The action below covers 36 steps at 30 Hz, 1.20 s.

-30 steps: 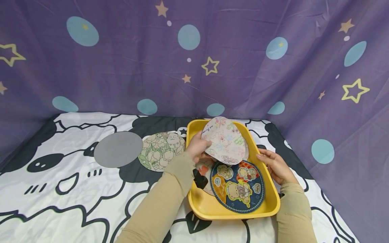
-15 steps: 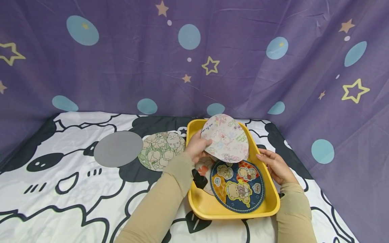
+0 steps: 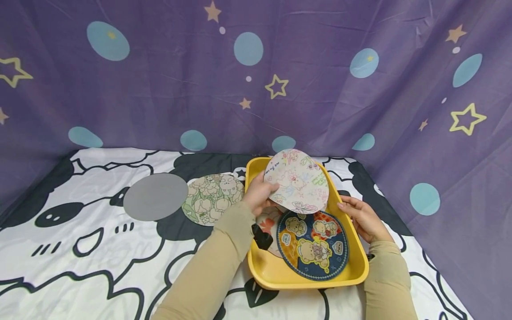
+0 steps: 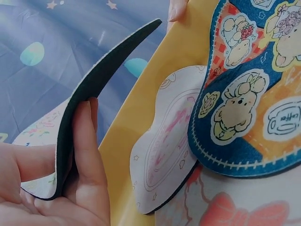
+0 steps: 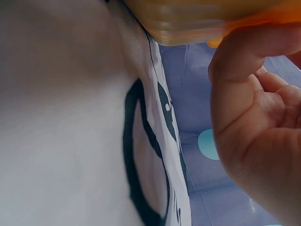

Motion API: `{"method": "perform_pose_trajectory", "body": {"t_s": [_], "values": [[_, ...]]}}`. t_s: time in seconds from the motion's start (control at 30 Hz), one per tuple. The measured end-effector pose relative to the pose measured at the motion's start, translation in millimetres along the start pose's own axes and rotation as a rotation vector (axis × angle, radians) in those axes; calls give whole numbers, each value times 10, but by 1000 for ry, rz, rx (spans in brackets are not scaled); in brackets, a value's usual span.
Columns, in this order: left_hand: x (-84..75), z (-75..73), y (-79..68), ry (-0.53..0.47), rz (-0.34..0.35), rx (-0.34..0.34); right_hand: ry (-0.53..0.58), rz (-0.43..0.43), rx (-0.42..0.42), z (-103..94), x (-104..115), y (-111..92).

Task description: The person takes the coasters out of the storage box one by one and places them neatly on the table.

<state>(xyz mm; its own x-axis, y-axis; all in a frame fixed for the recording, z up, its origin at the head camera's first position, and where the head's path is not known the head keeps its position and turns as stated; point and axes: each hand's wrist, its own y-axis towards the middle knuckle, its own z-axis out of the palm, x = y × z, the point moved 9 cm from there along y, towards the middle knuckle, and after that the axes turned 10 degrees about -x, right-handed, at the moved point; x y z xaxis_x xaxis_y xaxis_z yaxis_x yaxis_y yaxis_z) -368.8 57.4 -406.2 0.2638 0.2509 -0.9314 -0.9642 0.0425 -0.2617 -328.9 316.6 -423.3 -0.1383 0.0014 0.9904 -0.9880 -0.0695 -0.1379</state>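
My left hand pinches a round, thin mouse pad with pale doodle flowers by its near left edge. It is held tilted above the far half of a yellow plastic tub; its dark backing bends in the left wrist view. Inside the tub lies a round blue mouse pad with bears. Under it are a pale pad with a red bow and a white wavy-edged pad. At the tub's right wall, my right hand holds the rim, fingers partly hidden.
A plain grey round pad and a green tulip-patterned pad lie side by side left of the tub. A black-and-white cartoon cloth covers the table. Behind hangs a purple curtain with stars.
The doodle-flower mouse pad has risen slightly, and its right side has shifted a little outward. My right hand and the tub stay where they were.
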Motion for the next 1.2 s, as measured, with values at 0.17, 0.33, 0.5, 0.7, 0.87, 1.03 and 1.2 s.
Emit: {"method": "perform_pose_trajectory", "body": {"t_s": [0.17,0.33,0.5,0.7,0.87,1.03,1.2], "values": [[-9,10,-8,-43,-10,6,-40,4,-16,-12,6,-7],[-54,2,-31,-66,-4,3,-82,2,-28,-12,32,7],[-97,4,-73,-84,1,3,-64,2,-23,-7,25,20],[-135,37,-112,-106,3,14,-41,1,-19,-8,7,4],[-172,59,-138,-120,7,23,-32,-1,-11,-3,1,-2],[-229,67,-154,-155,18,31,-54,-2,-13,-8,-1,10],[-306,86,-167,-188,34,48,-66,0,-20,-23,-6,10]]}}
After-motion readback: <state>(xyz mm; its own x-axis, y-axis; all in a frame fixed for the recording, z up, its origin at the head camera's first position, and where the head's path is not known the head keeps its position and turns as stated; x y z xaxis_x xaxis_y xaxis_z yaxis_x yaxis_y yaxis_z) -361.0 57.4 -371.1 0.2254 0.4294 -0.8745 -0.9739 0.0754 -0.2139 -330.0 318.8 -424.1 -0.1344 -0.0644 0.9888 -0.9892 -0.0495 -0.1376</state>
